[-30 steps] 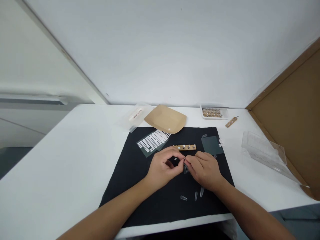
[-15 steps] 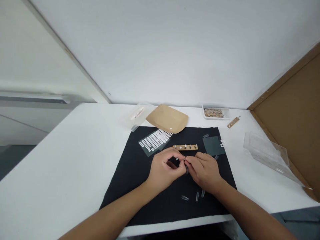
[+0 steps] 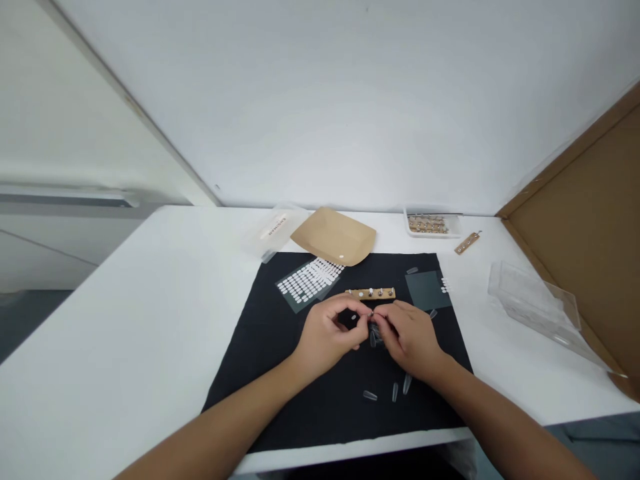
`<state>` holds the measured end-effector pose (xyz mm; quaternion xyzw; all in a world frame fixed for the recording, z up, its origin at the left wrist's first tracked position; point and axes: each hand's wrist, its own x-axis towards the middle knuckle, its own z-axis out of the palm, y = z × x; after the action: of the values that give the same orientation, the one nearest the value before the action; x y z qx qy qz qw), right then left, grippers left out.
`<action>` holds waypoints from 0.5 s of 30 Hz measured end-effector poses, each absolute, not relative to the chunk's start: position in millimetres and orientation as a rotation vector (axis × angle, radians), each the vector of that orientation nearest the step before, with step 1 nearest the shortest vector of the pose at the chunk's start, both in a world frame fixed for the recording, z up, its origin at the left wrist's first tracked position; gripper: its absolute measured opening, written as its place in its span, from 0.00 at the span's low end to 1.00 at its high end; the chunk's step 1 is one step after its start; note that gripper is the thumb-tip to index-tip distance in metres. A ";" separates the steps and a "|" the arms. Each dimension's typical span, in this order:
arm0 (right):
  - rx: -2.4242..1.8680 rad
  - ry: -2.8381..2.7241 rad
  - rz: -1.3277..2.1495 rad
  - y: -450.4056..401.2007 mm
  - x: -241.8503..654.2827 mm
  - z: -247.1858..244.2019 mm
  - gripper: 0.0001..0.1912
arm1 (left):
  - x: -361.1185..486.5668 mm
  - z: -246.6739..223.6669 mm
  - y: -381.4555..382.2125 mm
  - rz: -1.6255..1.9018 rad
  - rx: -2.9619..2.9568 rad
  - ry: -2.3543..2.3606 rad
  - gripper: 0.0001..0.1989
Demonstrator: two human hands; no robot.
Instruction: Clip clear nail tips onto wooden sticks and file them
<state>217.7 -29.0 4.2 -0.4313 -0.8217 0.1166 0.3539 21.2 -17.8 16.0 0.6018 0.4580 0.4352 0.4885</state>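
Note:
My left hand [image 3: 325,333] and my right hand [image 3: 413,337] meet fingertip to fingertip above the black cloth [image 3: 280,427]. Both are closed in a pinch; the tiny piece between them is mostly hidden and too small to name. Under the fingers lies a small heap of clear false nail tips [image 3: 373,339]. Just beyond the hands, a tan strip [image 3: 376,297] bears several small metal posts and white dots. One loose white sticky dot [image 3: 354,317] rests on the cloth near my left thumb and forefinger.
A sheet of white oval stickers [image 3: 305,283] lies left of the strip, a dark sheet [image 3: 427,291] to its right. Behind are a brown paper tray [image 3: 335,233] and a white box [image 3: 434,233] of strips. Clear plastic packaging [image 3: 535,303] stands right, near a cardboard panel [image 3: 585,220].
My right hand's fingers have shifted slightly, uncovering more of the clear nail tips beneath. Both hands stay pinched together in nearly the same spot.

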 end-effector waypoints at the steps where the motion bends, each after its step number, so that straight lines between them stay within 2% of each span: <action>1: -1.118 -2.108 0.370 -28.7 218.3 4.4 0.10 | 20.6 15.2 -17.0 1.028 1.421 1.101 0.07; 7: -1.164 -2.014 0.788 -29.7 219.8 11.6 0.12 | 18.5 14.4 -13.9 0.962 1.337 1.049 0.10; 15: -1.156 -1.870 1.120 -31.7 220.6 16.5 0.13 | 13.9 19.6 -12.7 0.938 1.333 0.919 0.13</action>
<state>220.6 -31.7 16.5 -0.4421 -0.7152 0.4284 0.3310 13.9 -12.7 19.6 0.5736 0.3952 0.4034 0.5934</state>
